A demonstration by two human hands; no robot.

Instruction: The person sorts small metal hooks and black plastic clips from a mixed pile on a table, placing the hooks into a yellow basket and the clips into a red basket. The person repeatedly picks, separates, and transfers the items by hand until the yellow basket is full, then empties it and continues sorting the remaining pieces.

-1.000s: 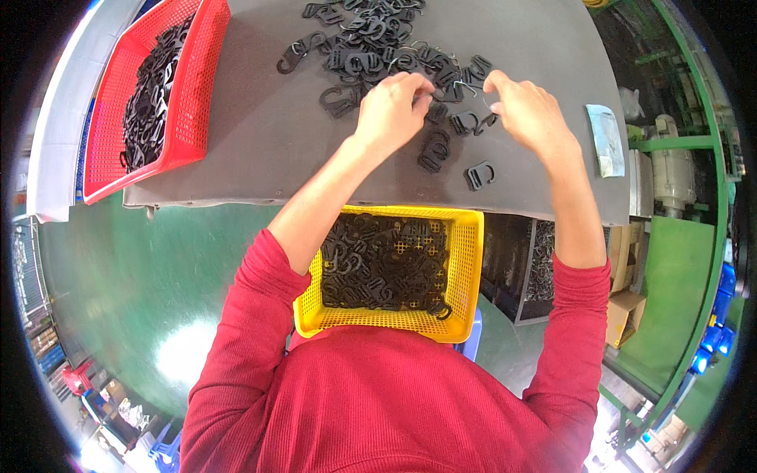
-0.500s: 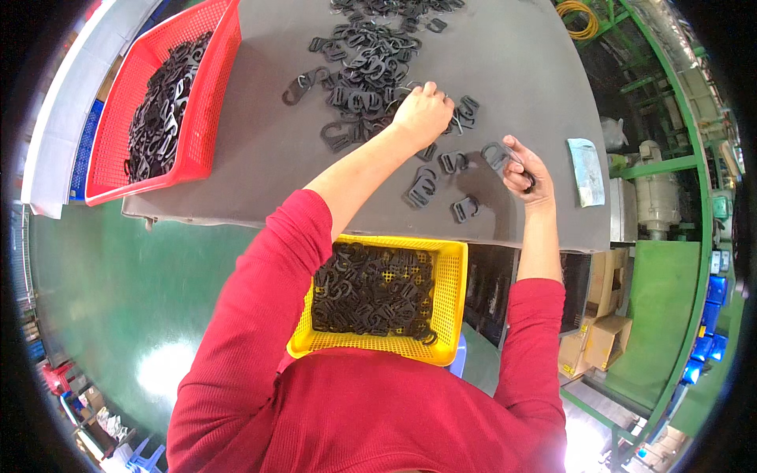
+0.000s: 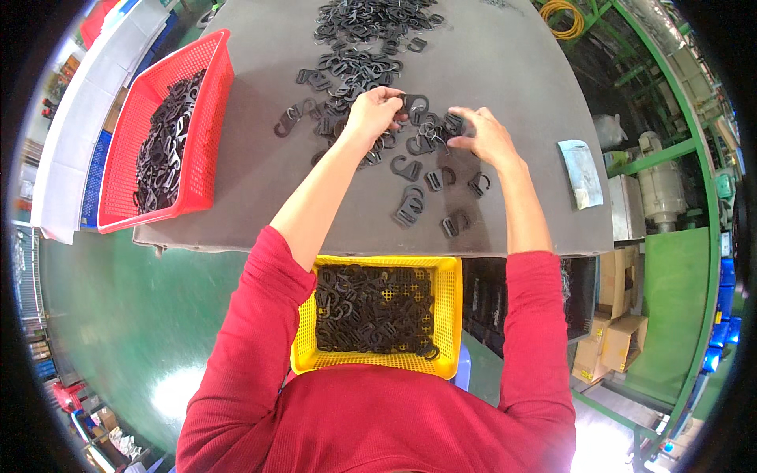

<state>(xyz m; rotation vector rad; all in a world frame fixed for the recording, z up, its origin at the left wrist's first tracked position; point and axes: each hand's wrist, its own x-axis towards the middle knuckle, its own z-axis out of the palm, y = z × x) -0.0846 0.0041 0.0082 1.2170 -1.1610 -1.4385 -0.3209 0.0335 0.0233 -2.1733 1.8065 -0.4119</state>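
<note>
Fingertips of the left hand (image 3: 372,113) pinch a flat black plastic hook clip (image 3: 413,102) just above the grey tabletop (image 3: 512,87). Beside it, the right hand (image 3: 485,135) rests with loosely spread fingers on a small cluster of black clips (image 3: 432,135). A yellow mesh basket (image 3: 449,315) of clips sits below the table edge; a red mesh basket (image 3: 206,110) stands far left.

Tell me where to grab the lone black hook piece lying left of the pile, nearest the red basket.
Pinch the black hook piece across its broader flat body, coming straight down from above. It lies flat on the grey table, apart from the pile, so its edges seem free on both sides.
</note>
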